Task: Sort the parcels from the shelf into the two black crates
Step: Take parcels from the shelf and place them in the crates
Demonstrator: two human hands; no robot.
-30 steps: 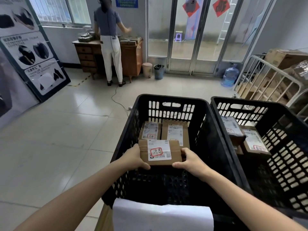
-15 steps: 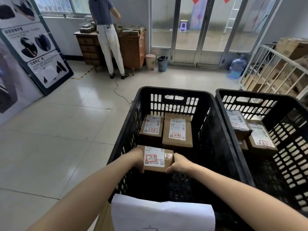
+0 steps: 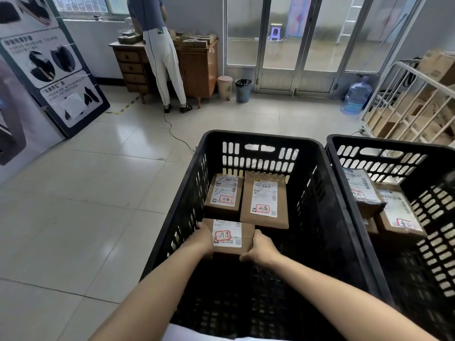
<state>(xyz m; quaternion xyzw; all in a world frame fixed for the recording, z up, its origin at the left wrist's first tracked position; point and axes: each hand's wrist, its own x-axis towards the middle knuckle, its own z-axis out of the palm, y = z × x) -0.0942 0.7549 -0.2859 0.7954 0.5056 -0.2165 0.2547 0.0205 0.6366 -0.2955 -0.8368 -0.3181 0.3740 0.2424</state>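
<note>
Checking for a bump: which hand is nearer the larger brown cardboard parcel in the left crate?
Right. The right hand sits by the near edge of the larger brown cardboard parcel; the left hand is farther left, by its smaller neighbour.

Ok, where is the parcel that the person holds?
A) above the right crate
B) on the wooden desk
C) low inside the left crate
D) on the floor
C: the left hand and right hand grip the parcel inside the left crate, just in front of two resting parcels.
</note>
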